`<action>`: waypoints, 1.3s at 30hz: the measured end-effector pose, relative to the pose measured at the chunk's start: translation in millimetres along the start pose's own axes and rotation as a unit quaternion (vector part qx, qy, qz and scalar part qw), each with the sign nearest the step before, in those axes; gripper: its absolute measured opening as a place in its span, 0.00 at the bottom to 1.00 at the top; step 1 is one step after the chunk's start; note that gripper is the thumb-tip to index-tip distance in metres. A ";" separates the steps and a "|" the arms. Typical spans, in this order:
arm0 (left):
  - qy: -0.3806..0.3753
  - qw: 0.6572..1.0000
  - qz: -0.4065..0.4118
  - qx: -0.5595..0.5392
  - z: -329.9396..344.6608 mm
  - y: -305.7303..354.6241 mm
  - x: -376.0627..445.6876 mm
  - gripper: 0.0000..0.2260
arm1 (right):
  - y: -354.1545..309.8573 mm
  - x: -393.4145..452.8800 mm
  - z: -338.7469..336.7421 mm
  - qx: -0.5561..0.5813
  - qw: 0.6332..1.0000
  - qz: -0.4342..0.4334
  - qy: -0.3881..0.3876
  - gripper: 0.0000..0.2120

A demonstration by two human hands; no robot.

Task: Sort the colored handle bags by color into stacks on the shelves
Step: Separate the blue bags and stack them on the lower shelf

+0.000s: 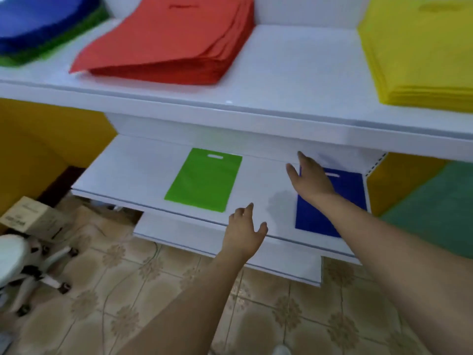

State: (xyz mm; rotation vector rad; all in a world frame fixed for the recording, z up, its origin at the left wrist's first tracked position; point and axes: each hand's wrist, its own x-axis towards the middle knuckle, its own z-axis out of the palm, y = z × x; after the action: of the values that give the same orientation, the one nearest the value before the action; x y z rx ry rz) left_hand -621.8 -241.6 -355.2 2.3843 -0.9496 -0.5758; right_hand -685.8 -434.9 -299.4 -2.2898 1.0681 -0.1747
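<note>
A single green handle bag (203,180) lies flat on the middle white shelf (133,170). To its right on the same shelf lies a blue handle bag (345,190). My right hand (311,179) reaches over the blue bag's left side with fingers spread and straight; whether it touches the bag I cannot tell. My left hand (244,230) hovers open at the shelf's front edge, between the two bags, holding nothing. On the top shelf (294,73) sit a red stack (169,39), a yellow stack (419,49) and a mixed blue and green pile (38,24).
A lower white shelf (281,265) juts out under the middle one. A cardboard box (33,216) and a white wheeled chair base (33,267) stand on the tiled floor at the left. Yellow wall panels flank the shelving, with a green panel (440,208) at the right.
</note>
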 end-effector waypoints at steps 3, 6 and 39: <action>0.030 1.000 0.000 0.003 -53.3 -34.2 -34.7 0.29 | -90.2 -14.2 18.4 -0.034 0.995 -0.095 -0.022 0.30; 0.052 0.998 -0.007 0.015 -113.4 -78.7 -67.0 0.30 | -178.7 -34.2 38.9 -0.052 0.978 -0.195 -0.045 0.28; 0.353 0.924 -0.074 0.127 -637.9 -249.4 159.3 0.34 | -611.1 251.7 72.6 -0.169 0.961 -0.181 0.125 0.42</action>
State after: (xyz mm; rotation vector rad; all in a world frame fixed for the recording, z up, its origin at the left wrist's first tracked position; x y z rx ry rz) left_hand -40.0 -11.1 -34.7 2.5953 -0.5374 0.3855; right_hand -92.0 -282.4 -42.1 -2.8227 0.8346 -0.4711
